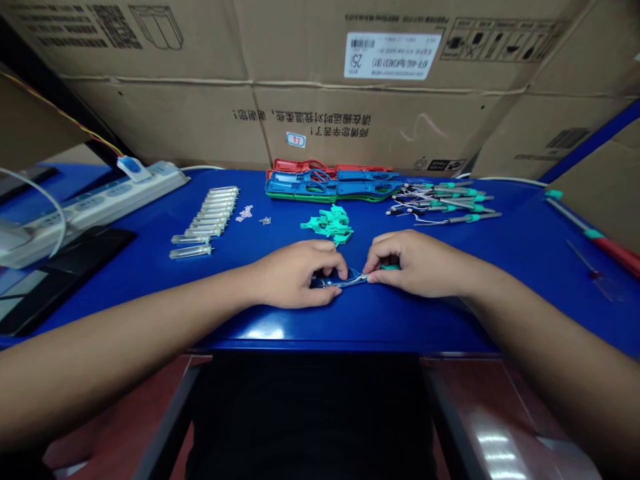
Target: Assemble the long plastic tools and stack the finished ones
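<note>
Near the front of the table, my left hand (pixel 295 275) is closed around a blue plastic casing (pixel 354 275), which its fingers partly cover. My right hand (pixel 419 264) pinches a small wired rod part at the casing's right end. White wire runs along the casing, and a green collar (pixel 390 267) shows beneath the right fingers. Just beyond my hands lies a heap of small green plastic pieces (pixel 330 223). Similar wired rods with green collars (pixel 450 200) lie behind my right hand. Stacked red, blue and green casings (pixel 305 181) sit at the back.
Clear tubes (pixel 213 210) form a row at left, beside tiny pink pieces (pixel 245 213) and small screws (pixel 265 221). A power strip (pixel 95 207) and a black device (pixel 65 273) occupy the far left. A red-handled tool (pixel 615 253) lies right. Cardboard (pixel 320 100) walls the back.
</note>
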### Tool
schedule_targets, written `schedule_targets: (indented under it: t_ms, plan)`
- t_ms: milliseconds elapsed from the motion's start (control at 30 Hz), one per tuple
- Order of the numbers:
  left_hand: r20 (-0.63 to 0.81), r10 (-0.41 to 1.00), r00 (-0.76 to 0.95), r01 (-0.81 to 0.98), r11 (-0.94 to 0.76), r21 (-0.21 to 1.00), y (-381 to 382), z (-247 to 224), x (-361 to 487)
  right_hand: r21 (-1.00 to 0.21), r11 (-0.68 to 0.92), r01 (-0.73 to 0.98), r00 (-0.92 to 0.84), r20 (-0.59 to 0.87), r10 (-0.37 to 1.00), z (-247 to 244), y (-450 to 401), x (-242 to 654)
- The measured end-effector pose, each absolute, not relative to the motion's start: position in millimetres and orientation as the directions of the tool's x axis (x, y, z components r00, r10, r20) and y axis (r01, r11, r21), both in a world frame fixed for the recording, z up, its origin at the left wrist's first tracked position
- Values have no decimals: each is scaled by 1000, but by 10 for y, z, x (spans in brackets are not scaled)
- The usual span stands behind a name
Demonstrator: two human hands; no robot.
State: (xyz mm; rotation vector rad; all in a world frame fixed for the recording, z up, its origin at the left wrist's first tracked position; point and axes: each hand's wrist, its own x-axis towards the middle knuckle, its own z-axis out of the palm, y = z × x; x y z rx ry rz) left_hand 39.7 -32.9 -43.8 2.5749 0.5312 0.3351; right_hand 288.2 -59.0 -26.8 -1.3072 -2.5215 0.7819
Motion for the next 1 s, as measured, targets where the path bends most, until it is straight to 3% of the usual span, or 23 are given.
schedule_targets:
  t_ms: [567, 700, 1000]
  plan:
    - [186, 417, 890, 280, -819, 501, -318, -396, 338, -411, 714, 567, -732, 146, 665, -168, -609, 2979]
    - [163, 409, 898, 282, -819, 499, -311, -287, 230, -395, 744, 539, -771, 126, 625, -233, -631, 2888]
    - [130, 408, 904, 287, -803, 522, -357, -234, 219, -482, 681, 551, -751, 70, 657, -279, -620, 2881]
